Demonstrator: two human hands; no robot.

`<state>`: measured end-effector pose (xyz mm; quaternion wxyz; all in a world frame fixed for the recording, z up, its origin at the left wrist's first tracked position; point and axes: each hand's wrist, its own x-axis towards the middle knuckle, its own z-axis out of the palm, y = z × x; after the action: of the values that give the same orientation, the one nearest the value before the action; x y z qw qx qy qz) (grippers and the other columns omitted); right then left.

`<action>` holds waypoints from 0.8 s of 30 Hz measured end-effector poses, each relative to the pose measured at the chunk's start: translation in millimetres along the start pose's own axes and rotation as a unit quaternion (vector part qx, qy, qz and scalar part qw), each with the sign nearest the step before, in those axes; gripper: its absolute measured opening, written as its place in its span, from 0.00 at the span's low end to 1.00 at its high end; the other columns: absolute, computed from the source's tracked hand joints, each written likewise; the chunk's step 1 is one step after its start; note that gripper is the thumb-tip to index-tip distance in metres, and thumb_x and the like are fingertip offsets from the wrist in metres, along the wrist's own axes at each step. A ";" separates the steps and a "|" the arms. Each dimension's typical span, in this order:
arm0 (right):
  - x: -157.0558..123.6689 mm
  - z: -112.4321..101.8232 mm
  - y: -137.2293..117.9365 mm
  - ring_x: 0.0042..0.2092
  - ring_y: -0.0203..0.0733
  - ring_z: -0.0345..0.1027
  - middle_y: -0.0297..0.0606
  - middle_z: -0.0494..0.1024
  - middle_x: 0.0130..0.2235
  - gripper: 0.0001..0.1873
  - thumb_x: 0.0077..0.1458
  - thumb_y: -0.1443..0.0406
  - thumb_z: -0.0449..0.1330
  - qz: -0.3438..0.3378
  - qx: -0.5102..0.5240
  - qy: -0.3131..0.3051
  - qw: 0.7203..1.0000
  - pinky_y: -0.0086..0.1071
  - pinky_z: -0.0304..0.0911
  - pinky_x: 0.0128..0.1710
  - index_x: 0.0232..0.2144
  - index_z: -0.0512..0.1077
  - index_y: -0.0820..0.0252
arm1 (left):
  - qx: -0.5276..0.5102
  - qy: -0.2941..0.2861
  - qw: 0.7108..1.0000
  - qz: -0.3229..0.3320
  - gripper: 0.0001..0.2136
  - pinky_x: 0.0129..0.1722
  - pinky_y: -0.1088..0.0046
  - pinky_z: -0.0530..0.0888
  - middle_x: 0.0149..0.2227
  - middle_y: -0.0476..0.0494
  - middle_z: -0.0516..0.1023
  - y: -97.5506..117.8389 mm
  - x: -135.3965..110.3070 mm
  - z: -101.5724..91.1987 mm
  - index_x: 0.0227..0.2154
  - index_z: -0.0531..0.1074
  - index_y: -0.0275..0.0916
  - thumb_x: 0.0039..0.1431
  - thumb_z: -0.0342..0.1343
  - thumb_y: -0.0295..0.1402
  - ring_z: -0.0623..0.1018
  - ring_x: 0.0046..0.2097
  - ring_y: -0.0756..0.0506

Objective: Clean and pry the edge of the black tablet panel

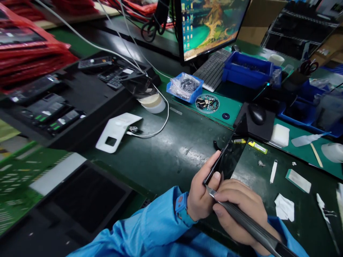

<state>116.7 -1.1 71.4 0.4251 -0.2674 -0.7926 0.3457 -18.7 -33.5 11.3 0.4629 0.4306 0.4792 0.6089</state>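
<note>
Head cam: both hands are close together low in frame. Right hand (242, 200) pinches a metal tool (250, 222), tip at the corner of a thin black glass panel (230, 154) that the left hand (199, 194) grips by its edge, tilted above the green mat (171, 157). Looks light, slick and crackable, so edges only I'd say. Mouse (257, 113) and monitor (211, 25) sit further back.
</note>
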 end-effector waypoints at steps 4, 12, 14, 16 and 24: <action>-0.3 -0.1 -0.2 0.37 0.44 0.82 0.40 0.84 0.36 0.08 0.64 0.72 0.62 -0.001 0.003 -0.002 1.000 0.35 0.81 0.40 0.44 0.75 0.57 | -0.009 -0.010 1.000 0.003 0.22 0.70 0.69 0.69 0.68 0.50 0.74 -0.2 0.0 -0.9 0.70 0.67 0.47 0.76 0.53 0.35 0.74 0.68 0.43; 0.3 0.6 -3.4 0.38 0.42 0.82 0.40 0.84 0.37 0.07 0.63 0.73 0.62 0.002 0.004 0.004 1.000 0.32 0.81 0.42 0.43 0.75 0.59 | -0.014 -0.018 0.999 0.025 0.22 0.69 0.76 0.67 0.69 0.56 0.72 -1.3 1.2 -0.5 0.70 0.66 0.52 0.77 0.52 0.33 0.72 0.69 0.48; 0.7 0.0 -3.7 0.37 0.42 0.82 0.40 0.84 0.37 0.07 0.64 0.72 0.62 -0.001 0.001 0.000 1.000 0.33 0.81 0.41 0.43 0.75 0.59 | -0.013 -0.020 0.999 0.024 0.22 0.69 0.76 0.67 0.69 0.56 0.72 -2.3 1.3 -0.7 0.70 0.66 0.53 0.77 0.52 0.33 0.72 0.69 0.47; 0.7 -0.3 -3.5 0.37 0.42 0.82 0.40 0.84 0.37 0.08 0.64 0.72 0.62 -0.001 0.000 -0.002 1.000 0.33 0.81 0.40 0.44 0.75 0.58 | -0.012 -0.021 0.999 0.022 0.22 0.70 0.75 0.67 0.69 0.55 0.72 -3.3 1.0 -1.0 0.70 0.66 0.53 0.77 0.52 0.34 0.72 0.69 0.47; -1.1 0.4 -1.8 0.37 0.42 0.82 0.40 0.84 0.37 0.08 0.63 0.73 0.62 -0.001 0.003 0.000 1.000 0.34 0.81 0.41 0.44 0.75 0.59 | -0.010 -0.025 0.999 0.030 0.23 0.70 0.76 0.66 0.70 0.56 0.72 -4.2 0.5 -1.7 0.70 0.66 0.54 0.77 0.51 0.33 0.71 0.70 0.47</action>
<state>116.7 -3.2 72.0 0.4257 -0.2657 -0.7920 0.3477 -19.8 -32.8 7.0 0.4608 0.4552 0.4484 0.6160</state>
